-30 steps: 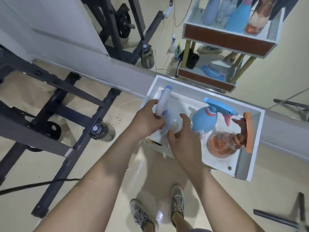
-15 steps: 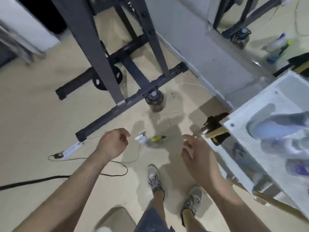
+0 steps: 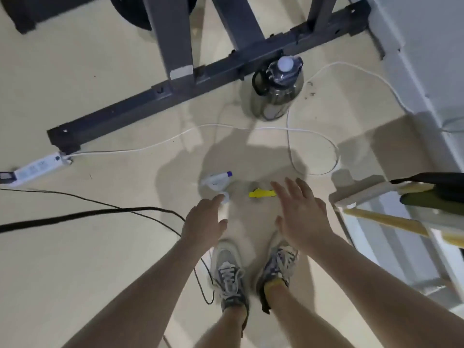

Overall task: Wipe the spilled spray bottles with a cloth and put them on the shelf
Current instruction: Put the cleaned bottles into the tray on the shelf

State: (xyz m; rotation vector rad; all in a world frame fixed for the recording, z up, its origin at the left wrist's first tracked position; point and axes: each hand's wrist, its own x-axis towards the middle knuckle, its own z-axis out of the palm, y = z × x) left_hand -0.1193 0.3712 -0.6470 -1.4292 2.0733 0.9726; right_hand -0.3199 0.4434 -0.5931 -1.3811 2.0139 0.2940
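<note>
On the beige floor just ahead of our shoes lie two small clear bottles, close together: the white-headed spray bottle with a purple tip (image 3: 217,180) and the yellow-triggered spray bottle (image 3: 261,193). Our left hand (image 3: 204,222) and right hand (image 3: 301,209) hang over them, fingers spread, gripping nothing. A white cable (image 3: 218,125) loops past a smoky water jug (image 3: 276,94) beyond. The white shelf (image 3: 361,194) stands at right.

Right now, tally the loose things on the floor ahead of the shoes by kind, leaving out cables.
Spray bottles: 2, white-headed bottle and yellow-triggered bottle
Water jug: 1
Power strip: 1
Total: 4
</note>
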